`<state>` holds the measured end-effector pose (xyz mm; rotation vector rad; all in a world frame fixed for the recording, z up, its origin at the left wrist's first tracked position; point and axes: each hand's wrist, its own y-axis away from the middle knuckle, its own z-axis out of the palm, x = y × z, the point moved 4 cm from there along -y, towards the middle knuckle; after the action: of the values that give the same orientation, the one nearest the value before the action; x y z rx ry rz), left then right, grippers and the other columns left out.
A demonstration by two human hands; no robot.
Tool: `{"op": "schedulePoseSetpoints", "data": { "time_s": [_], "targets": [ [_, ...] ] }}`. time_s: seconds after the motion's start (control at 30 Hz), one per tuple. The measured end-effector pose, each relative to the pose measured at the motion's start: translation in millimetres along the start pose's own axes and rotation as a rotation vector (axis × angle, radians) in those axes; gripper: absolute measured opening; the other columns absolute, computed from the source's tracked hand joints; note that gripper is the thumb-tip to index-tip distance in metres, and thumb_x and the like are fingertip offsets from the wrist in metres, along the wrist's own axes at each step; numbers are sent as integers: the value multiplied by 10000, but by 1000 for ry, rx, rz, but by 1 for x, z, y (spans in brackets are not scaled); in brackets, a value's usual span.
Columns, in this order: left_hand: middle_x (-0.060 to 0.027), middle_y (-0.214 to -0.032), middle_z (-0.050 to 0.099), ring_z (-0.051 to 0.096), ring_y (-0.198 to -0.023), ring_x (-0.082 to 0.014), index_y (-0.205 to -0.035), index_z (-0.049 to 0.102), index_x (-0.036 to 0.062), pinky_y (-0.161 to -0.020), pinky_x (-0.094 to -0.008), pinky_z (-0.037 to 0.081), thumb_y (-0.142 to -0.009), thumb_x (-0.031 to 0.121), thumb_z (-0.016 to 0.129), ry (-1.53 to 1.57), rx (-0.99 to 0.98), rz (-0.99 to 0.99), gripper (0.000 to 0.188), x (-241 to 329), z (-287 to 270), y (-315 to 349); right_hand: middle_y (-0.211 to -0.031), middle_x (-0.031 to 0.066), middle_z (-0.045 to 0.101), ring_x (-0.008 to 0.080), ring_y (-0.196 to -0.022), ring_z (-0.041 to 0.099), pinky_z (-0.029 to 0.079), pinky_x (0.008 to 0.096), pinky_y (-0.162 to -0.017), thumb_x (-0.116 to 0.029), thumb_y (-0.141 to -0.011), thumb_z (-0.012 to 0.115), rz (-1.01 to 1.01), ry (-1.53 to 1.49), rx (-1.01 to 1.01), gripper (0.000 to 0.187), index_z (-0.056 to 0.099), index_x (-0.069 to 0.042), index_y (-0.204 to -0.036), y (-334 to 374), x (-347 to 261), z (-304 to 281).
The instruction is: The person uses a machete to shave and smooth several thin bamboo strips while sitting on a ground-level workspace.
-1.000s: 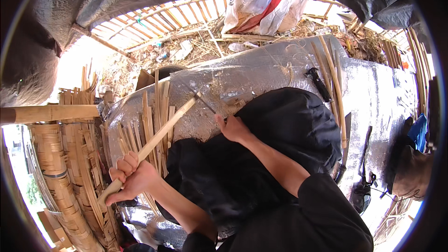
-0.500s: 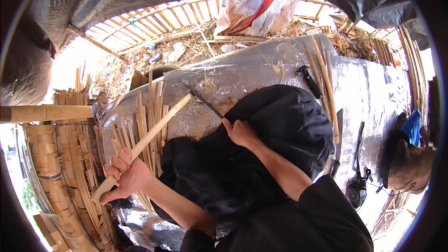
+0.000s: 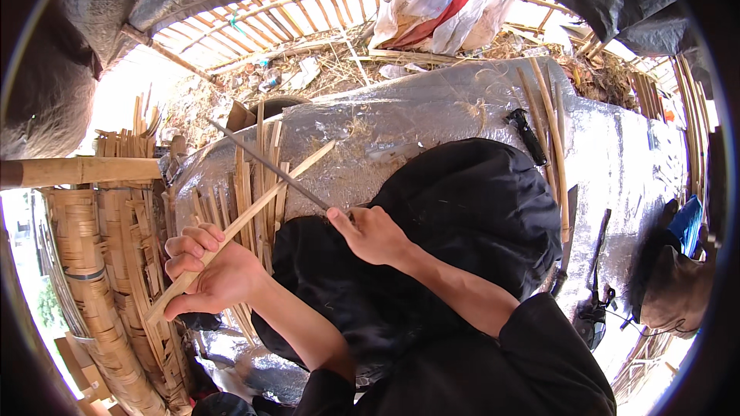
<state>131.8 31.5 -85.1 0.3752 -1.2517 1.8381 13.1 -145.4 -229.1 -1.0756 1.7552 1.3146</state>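
Note:
My left hand (image 3: 220,270) is closed round the lower part of a pale bamboo strip (image 3: 253,212), which slants up to the right. My right hand (image 3: 374,235) grips a knife with a long, narrow, dark blade (image 3: 250,152); its handle is hidden in my fist. The blade crosses the strip above my left hand, pointing to the upper left. Under both forearms lies black cloth (image 3: 462,208) over my lap. Beyond the left hand, several split bamboo pieces (image 3: 266,150) stand close together.
A silvery sheet (image 3: 385,112) covers the ground. On it lie a black object (image 3: 527,137) and long sticks (image 3: 549,131). Woven bamboo rolls (image 3: 85,262) stand at left. Another person's head (image 3: 678,289) shows at right. White sacks (image 3: 447,19) stand at the back by a bamboo fence (image 3: 277,23).
The knife has moved left and down, from near the strip's tip to across its middle, my right hand with it. The strip stays in my left hand. The view has shifted slightly.

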Motion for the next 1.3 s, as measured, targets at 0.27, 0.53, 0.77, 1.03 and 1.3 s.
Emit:
{"op": "schedulePoseSetpoints", "data": {
  "time_s": [0.27,0.53,0.77,1.03,1.3],
  "targets": [
    [-29,-641,354,273,-496,-121,-662,393,105,-472,-260,251,-888,879,229,101,13,-28,823,3,-2,24,-644,299,588,499,-698,630,487,511,-608,-514,-1052,435,-166,14,155,692,616,56,-703,2,-8,16],
    [-16,-601,338,211,-469,-107,-652,361,122,-455,-254,210,-887,876,260,-19,205,46,796,1,6,32,-723,328,629,502,-786,657,522,536,-749,-594,-1007,452,-168,-75,30,726,690,47,-762,3,-4,28],
    [2,-606,283,196,-488,-98,-695,384,113,-466,-264,192,-896,865,279,89,15,56,785,0,2,36,-666,314,586,507,-702,619,513,482,-680,-527,-1036,458,-37,-55,93,682,646,61,-745,-24,27,8],
    [-8,-597,350,249,-475,-104,-679,415,113,-472,-269,221,-878,876,301,107,-32,41,797,3,-15,35,-817,368,640,512,-927,657,521,544,-847,-599,-1029,362,201,79,90,810,699,87,-762,-69,80,-13],
    [-4,-601,402,312,-496,-121,-643,519,110,-481,-273,257,-850,884,365,-13,312,-52,816,4,-75,24,-867,387,649,510,-971,656,526,542,-891,-601,-1026,369,338,-16,143,810,693,116,-831,-60,104,6]
  ]
}}
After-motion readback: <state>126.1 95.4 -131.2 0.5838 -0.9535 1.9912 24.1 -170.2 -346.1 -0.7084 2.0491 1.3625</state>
